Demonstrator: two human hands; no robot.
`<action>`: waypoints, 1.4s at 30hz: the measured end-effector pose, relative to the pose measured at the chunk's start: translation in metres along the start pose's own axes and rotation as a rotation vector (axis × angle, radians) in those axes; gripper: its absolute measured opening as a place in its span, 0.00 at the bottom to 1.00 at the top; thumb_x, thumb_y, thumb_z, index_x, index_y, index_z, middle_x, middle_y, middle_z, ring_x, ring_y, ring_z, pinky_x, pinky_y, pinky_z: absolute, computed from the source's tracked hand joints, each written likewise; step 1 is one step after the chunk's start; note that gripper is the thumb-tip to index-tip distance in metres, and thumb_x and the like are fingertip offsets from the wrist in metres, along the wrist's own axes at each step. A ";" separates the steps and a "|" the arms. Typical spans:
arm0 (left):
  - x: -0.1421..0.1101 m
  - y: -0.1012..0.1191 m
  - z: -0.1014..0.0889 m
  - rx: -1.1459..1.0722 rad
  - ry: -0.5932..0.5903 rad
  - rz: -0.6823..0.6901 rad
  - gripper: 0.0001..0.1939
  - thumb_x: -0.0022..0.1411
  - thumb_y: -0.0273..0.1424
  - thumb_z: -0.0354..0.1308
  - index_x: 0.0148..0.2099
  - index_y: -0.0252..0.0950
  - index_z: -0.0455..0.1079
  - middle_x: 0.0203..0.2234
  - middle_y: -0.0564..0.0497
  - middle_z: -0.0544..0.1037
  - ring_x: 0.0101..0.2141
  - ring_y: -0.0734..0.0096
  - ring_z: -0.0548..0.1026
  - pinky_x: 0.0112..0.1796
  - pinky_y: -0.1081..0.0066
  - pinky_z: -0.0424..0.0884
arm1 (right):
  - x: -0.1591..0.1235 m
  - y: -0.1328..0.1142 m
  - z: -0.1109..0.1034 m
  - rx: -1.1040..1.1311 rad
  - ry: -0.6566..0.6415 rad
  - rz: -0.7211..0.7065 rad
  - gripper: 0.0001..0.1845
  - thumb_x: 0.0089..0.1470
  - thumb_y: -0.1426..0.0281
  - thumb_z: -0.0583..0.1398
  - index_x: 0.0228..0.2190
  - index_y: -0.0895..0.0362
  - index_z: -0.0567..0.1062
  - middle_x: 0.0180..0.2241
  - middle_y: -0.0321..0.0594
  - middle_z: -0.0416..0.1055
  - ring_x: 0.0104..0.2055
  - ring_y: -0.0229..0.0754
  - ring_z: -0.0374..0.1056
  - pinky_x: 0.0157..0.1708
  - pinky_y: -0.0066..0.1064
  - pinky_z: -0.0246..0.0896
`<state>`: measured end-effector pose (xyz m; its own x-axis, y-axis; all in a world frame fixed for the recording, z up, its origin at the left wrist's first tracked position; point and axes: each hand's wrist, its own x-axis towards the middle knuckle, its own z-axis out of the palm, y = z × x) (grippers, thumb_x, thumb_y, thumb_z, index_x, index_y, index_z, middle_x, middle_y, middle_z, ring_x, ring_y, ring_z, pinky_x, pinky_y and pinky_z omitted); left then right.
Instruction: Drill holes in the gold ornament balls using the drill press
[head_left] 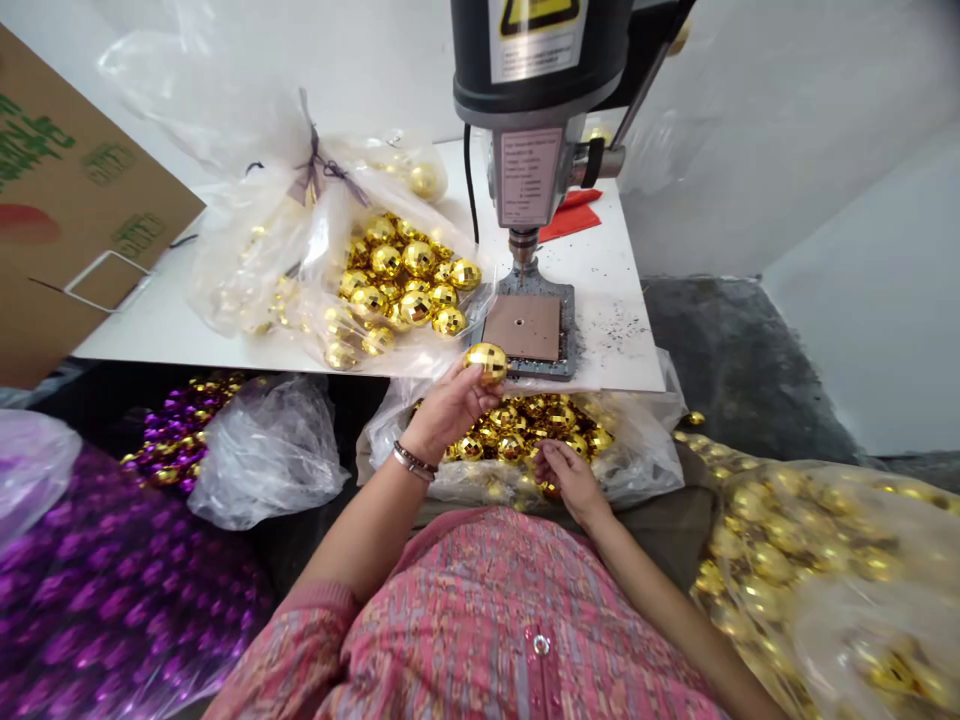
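Note:
Between the thumb and fingers of my left hand (459,402) is a gold mirrored ball ornament (487,363), held at the table's front edge beside the drill press base (568,330). My right hand (576,482) is low over an open clear plastic bag (645,460) of similar gold balls (511,446) in my lap. Its fingers are curled together near the balls; whatever they grip, if anything, is hidden. Above the brown plate (525,322) on the base, the drill chuck (523,245) points straight down, with a small hole in the plate beneath it.
A clear bag of gold balls (416,260) lies open on the white table (630,350), left of the drill press (540,90). Dark shavings and a red cloth (576,215) lie there too. A cardboard box (82,200), purple balls (112,590) and bagged gold balls (787,540) flank me.

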<state>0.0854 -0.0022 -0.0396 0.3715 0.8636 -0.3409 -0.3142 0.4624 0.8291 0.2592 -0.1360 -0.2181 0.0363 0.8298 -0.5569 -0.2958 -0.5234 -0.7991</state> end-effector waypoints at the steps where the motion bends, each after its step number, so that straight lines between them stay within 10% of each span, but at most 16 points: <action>1: 0.006 0.008 0.004 0.086 0.014 0.035 0.20 0.63 0.43 0.72 0.48 0.38 0.70 0.36 0.53 0.79 0.33 0.75 0.78 0.34 0.75 0.72 | 0.000 0.000 0.000 0.003 0.000 0.000 0.29 0.66 0.51 0.60 0.58 0.60 0.73 0.55 0.47 0.73 0.56 0.39 0.72 0.58 0.40 0.76; 8: 0.048 0.046 0.034 0.564 0.078 0.280 0.14 0.65 0.33 0.69 0.49 0.36 0.72 0.35 0.54 0.78 0.28 0.81 0.75 0.28 0.79 0.68 | 0.000 0.001 0.000 0.022 0.004 0.003 0.29 0.66 0.51 0.60 0.58 0.60 0.73 0.55 0.47 0.73 0.56 0.39 0.72 0.58 0.40 0.76; 18: 0.084 0.050 0.039 0.765 0.090 0.167 0.14 0.63 0.29 0.68 0.50 0.34 0.74 0.23 0.59 0.72 0.22 0.80 0.69 0.25 0.78 0.63 | 0.001 0.003 -0.004 0.060 0.006 0.016 0.29 0.67 0.51 0.60 0.57 0.60 0.73 0.54 0.47 0.73 0.55 0.38 0.72 0.57 0.39 0.77; 28: 0.100 0.050 0.043 1.125 0.104 0.358 0.30 0.51 0.29 0.75 0.58 0.33 0.78 0.41 0.51 0.82 0.41 0.69 0.77 0.47 0.69 0.74 | 0.004 0.005 -0.010 0.014 0.007 0.008 0.29 0.67 0.51 0.59 0.57 0.59 0.73 0.54 0.47 0.73 0.55 0.38 0.72 0.57 0.39 0.77; 36: 0.101 0.046 0.040 1.124 0.035 0.329 0.31 0.52 0.30 0.74 0.59 0.32 0.77 0.38 0.53 0.83 0.38 0.70 0.77 0.46 0.70 0.74 | -0.001 -0.001 -0.010 -0.289 0.020 -0.166 0.27 0.67 0.51 0.60 0.54 0.60 0.75 0.52 0.46 0.75 0.53 0.37 0.72 0.56 0.37 0.77; 42: 0.103 0.041 0.039 1.110 -0.001 0.395 0.28 0.52 0.29 0.71 0.56 0.34 0.78 0.40 0.53 0.83 0.40 0.68 0.78 0.45 0.72 0.75 | -0.013 -0.023 -0.052 -0.627 0.095 -0.303 0.29 0.67 0.51 0.60 0.58 0.60 0.73 0.54 0.47 0.74 0.56 0.39 0.72 0.59 0.40 0.76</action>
<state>0.1446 0.0980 -0.0239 0.4192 0.9075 0.0261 0.5252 -0.2659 0.8084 0.3156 -0.1451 -0.2043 0.1217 0.9512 -0.2834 0.3460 -0.3083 -0.8861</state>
